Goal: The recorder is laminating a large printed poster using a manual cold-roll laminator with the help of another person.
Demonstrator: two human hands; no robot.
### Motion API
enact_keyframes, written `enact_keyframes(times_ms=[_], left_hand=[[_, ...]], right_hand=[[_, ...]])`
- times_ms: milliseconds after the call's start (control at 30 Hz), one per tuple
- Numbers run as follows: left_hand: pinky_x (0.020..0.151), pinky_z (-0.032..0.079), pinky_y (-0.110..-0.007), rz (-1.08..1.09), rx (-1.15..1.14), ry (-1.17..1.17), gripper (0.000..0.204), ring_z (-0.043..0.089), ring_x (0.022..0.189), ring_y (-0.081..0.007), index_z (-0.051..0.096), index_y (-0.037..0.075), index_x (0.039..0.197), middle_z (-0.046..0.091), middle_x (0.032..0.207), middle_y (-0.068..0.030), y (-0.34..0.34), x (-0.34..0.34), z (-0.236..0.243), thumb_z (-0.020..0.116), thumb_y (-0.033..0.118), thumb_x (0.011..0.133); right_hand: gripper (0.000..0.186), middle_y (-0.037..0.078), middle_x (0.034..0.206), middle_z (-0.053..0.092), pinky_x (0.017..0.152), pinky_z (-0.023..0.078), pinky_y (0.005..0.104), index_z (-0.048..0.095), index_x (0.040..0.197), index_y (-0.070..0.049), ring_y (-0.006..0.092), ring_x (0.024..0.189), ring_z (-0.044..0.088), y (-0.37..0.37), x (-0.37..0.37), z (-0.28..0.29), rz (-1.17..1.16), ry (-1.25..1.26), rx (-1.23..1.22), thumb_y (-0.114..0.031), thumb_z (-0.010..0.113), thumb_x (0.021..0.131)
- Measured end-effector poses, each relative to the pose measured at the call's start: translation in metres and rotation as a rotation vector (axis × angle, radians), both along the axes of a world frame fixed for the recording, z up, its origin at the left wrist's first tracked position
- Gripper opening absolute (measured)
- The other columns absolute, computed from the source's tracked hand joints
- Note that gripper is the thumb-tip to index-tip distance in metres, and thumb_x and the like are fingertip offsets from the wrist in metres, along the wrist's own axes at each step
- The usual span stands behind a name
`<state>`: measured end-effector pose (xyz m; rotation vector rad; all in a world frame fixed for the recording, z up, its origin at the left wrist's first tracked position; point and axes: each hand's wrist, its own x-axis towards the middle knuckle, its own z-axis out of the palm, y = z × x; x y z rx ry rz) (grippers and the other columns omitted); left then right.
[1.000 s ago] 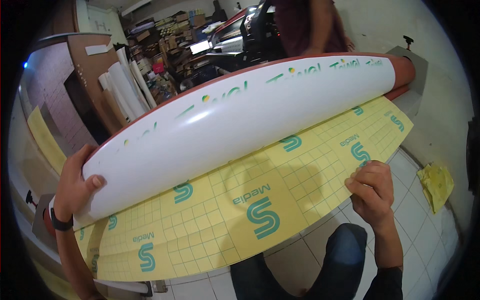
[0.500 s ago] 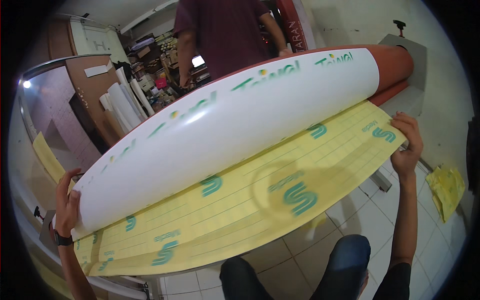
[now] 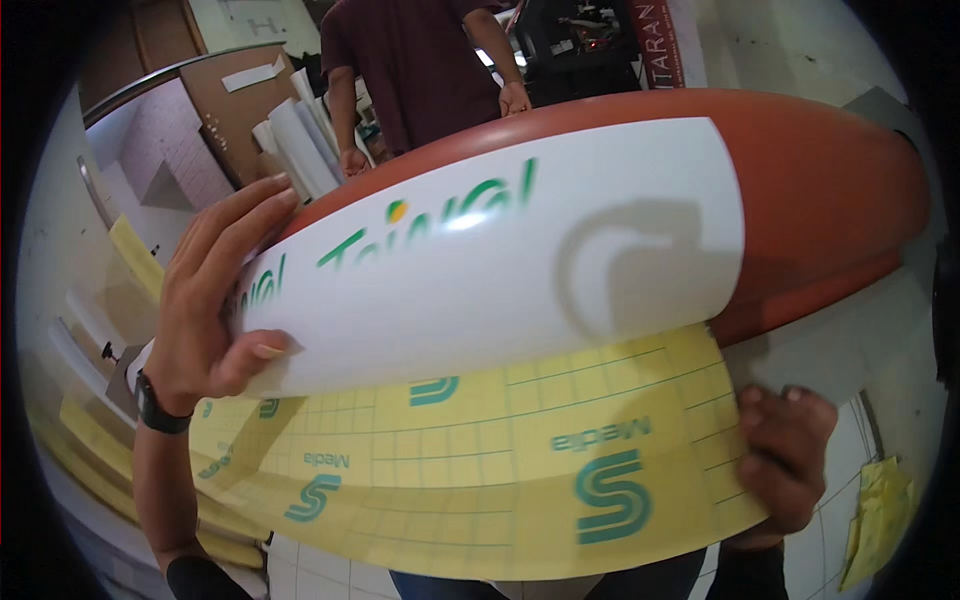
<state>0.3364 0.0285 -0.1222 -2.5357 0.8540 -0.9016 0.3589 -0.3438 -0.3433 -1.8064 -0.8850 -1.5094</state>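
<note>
A white printed sheet (image 3: pixel 450 300) with green lettering curves over a big red-brown roller (image 3: pixel 820 190). Below the roller hangs yellow backing paper (image 3: pixel 440 470) with a grid and teal marks, toward my knees. My left hand (image 3: pixel 215 300), with a dark watch on the wrist, lies against the left end of the white sheet, fingers stretched out and thumb apart. At the right edge of the yellow paper, my right hand (image 3: pixel 788 455) is closed on it, fingers curled and slightly blurred. The paper hides part of that grip.
A person in a maroon shirt (image 3: pixel 410 70) stands behind the roller, one hand (image 3: pixel 515 98) near its top. Crumpled yellow paper (image 3: pixel 880 520) lies on the tiled floor at right. White rolls (image 3: pixel 300 145) lean at back left. A dark machine (image 3: pixel 580 50) stands behind.
The view has come closer to the roller. My left hand has gone from the sheet's far left edge onto its face, fingers spread. My right hand now sits lower, with the yellow paper drawn nearer.
</note>
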Motion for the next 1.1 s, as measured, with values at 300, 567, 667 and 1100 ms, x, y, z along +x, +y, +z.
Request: enact_keyframes(times_ms=[300,567,667,1100], left_hand=[[0.072,0.049,-0.038,-0.250,0.342,-0.357,0.047,0.058,0.087,-0.0227,0.059,0.006,0.123,0.059,0.096,-0.0082,-0.110,0.000,-0.021,0.072,0.018,0.080],[0.054,0.046,-0.033,-0.205,0.141,0.006,0.037,0.057,0.057,-0.0196,0.062,0.008,0.115,0.057,0.071,-0.0039,-0.178,0.007,-0.062,0.066,0.003,0.079],[0.058,0.049,-0.034,-0.298,0.027,0.151,0.035,0.063,0.067,-0.0234,0.062,0.007,0.114,0.061,0.077,-0.0071,-0.190,0.014,-0.065,0.066,0.004,0.079],[0.061,0.048,-0.031,-0.440,0.141,1.020,0.027,0.060,0.068,-0.0235,0.057,0.001,0.076,0.058,0.074,-0.0080,-0.225,0.042,-0.041,0.078,0.018,0.074]], right_hand=[[0.012,0.002,0.089,0.066,0.085,0.040,0.0371,0.059,0.090,-0.018,0.0202,0.087,0.067,0.001,-0.008,0.004,0.082,0.040,0.033,-0.028,0.053,0.090],[0.025,0.003,0.098,0.060,0.088,0.041,0.0396,0.064,0.094,-0.016,0.0223,0.096,0.065,-0.003,-0.002,0.000,0.132,0.035,0.012,-0.022,0.069,0.070],[0.023,0.004,0.098,0.060,0.090,0.041,0.0397,0.065,0.090,-0.015,0.0223,0.097,0.065,-0.005,-0.004,-0.001,0.117,0.018,0.010,-0.021,0.069,0.068],[0.025,0.003,0.081,0.061,0.060,0.046,0.0275,0.065,0.093,-0.008,0.0160,0.070,0.062,-0.015,-0.037,-0.026,0.197,0.189,0.307,-0.006,0.072,0.069]])
